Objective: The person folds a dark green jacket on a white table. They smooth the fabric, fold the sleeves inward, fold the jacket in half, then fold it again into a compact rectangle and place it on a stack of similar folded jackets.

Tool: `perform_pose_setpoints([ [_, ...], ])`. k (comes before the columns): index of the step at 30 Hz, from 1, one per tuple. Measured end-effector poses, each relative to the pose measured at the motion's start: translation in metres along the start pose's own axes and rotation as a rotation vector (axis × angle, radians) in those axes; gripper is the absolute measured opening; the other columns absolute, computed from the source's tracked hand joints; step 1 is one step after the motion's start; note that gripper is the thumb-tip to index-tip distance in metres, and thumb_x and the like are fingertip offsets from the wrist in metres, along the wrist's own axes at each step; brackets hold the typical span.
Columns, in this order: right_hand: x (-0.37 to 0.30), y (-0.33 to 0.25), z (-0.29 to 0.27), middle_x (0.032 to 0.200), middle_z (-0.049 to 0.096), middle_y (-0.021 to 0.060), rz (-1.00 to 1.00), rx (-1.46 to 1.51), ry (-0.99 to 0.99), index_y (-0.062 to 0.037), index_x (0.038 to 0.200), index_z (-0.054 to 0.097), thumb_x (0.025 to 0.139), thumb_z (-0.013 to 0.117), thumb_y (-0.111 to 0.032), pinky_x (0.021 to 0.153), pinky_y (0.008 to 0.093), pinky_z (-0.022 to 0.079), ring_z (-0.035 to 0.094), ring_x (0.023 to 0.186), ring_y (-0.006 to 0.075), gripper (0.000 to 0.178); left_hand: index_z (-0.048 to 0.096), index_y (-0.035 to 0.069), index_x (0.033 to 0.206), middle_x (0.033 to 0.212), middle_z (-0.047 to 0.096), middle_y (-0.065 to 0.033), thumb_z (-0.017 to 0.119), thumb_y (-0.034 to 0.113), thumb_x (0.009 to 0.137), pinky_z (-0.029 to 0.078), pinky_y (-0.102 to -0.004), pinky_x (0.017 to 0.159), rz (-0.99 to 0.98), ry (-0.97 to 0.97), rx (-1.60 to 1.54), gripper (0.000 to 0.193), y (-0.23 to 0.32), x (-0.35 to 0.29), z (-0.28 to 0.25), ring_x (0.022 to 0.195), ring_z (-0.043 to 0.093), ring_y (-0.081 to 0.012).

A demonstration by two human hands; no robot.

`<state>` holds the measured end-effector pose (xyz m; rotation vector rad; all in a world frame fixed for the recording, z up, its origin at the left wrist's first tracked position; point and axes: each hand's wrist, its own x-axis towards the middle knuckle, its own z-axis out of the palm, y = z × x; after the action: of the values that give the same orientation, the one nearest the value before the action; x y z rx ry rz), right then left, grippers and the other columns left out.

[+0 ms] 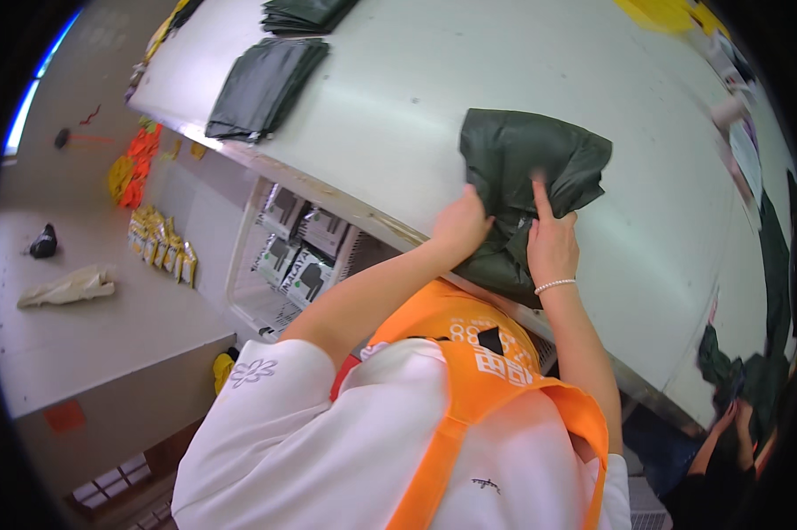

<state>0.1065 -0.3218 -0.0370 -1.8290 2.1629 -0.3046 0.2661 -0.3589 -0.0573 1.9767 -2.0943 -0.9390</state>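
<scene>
A partly folded piece of thin, shiny dark green fabric [540, 146] lies on the white table at its near edge, its lower part hanging close to my orange apron. At its left border my left hand [463, 228] is closed on the edge, fingertips partly tucked out of sight. My right hand [554, 247], with a beaded bracelet at the wrist, rests on the right side of the fabric. Its index finger points away from me, stretched out over the cloth and blurred at the tip; the other fingers are bent. Whether the piece is a garment or a cover, I cannot tell.
Folded dark green stacks [266, 88] lie at the far left of the white table [389, 150]. Under its edge stands a white crate [248, 256] of packaged goods. Yellow packets [162, 243] hang at left. At lower right, another person's hands [734, 424] handle dark green fabric.
</scene>
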Motion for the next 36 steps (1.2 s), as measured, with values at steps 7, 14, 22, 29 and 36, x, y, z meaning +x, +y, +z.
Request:
perform_pose_setpoints([
  [7, 0.065, -0.096, 0.018, 0.124, 0.042, 0.0371, -0.021, 0.072, -0.034, -0.0232, 0.134, 0.052, 0.077, 0.048, -0.074, 0.095, 0.0465, 0.04, 0.046, 0.113, 0.0459, 0.076, 0.042, -0.004, 0.103, 0.092, 0.063, -0.0258, 0.053, 0.02, 0.086, 0.05, -0.0477, 0.072, 0.187, 0.022, 0.041, 0.031, -0.041, 0.073, -0.045, 0.089, 0.062, -0.0403],
  [14, 0.133, -0.2, 0.006, 0.131, 0.039, 0.03, 0.048, -0.223, -0.285, -0.0248, 0.135, 0.05, 0.066, 0.057, -0.076, 0.098, 0.049, 0.034, 0.04, 0.122, 0.0418, 0.086, 0.044, -0.009, 0.113, 0.096, 0.06, -0.0281, 0.061, 0.006, 0.078, 0.047, -0.0453, 0.076, 0.412, 0.053, -0.514, 0.041, -0.105, 0.105, -0.047, 0.092, 0.058, -0.0428],
  [22, 0.162, -0.241, 0.056, 0.138, 0.033, 0.0337, 0.021, -0.669, -0.282, -0.0246, 0.143, 0.037, 0.065, 0.073, -0.053, 0.095, 0.0472, 0.035, 0.044, 0.116, 0.042, 0.091, 0.061, 0.001, 0.108, 0.105, 0.063, -0.0197, 0.059, 0.007, 0.074, 0.046, -0.0411, 0.09, 0.61, -0.075, -0.748, 0.034, -0.153, 0.074, -0.098, 0.105, 0.056, -0.037],
  [29, 0.154, -0.251, 0.075, 0.136, 0.032, 0.0376, -0.009, -0.779, -0.184, -0.0195, 0.142, 0.036, 0.068, 0.073, -0.042, 0.091, 0.0443, 0.035, 0.045, 0.107, 0.0405, 0.087, 0.061, 0.006, 0.112, 0.124, 0.055, -0.0175, 0.068, 0.018, 0.077, 0.038, -0.046, 0.098, 0.224, 0.76, 0.052, 0.037, -0.315, 0.189, -0.261, 0.117, 0.049, -0.0344],
  [36, 0.158, -0.224, 0.078, 0.131, 0.038, 0.0326, -0.128, -0.566, -0.038, -0.0208, 0.139, 0.041, 0.066, 0.072, -0.036, 0.09, 0.0423, 0.036, 0.046, 0.104, 0.0395, 0.081, 0.03, 0.017, 0.145, 0.153, 0.021, -0.0157, 0.057, 0.035, 0.088, 0.019, -0.0535, 0.11, 0.079, 0.415, 0.348, 0.066, -0.383, 0.211, -0.247, 0.139, 0.023, -0.0349],
])
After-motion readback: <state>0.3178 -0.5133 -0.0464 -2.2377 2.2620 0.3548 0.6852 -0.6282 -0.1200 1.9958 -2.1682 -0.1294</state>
